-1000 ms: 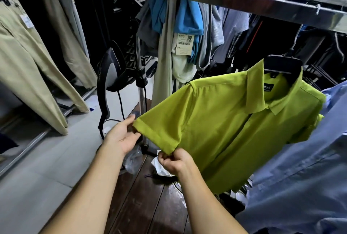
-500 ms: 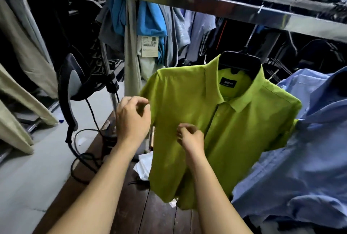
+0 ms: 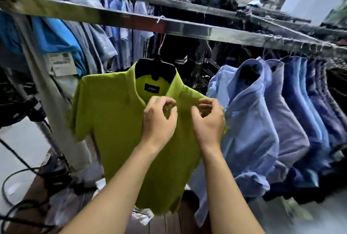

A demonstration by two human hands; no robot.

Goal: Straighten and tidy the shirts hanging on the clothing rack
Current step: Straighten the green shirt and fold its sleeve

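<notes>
green shirt [image 3: 116, 121]: hung on a black hanger [image 3: 155, 70] from the steel rail [image 3: 187, 29], front turned to the camera, short sleeve spread out to the left, collar open.
neck label [image 3: 152, 89]: a dark patch is seen inside the collar; its lettering is too blurred to be read.
left hand [image 3: 158, 121]: raised against the chest of the shirt just below the collar opening; fingers are curled and the fabric at the top of the placket is pinched between thumb and forefinger.
right hand [image 3: 208, 121]: placed just beside the left one, at the shirt's right shoulder; fingers are curled inward and the cloth seems to be nipped between thumb and fingertips, though the spot is smeared by motion blur.
blue shirts [image 3: 251, 121]: a packed row is hung on the same rail to the right, the nearest one touching the green shirt's shoulder.
bright blue garment [image 3: 52, 34]: draped over the rail at the left, with a white paper tag [image 3: 62, 63] hanging below it.
black cables [image 3: 18, 168]: looped over the floor at lower left.
</notes>
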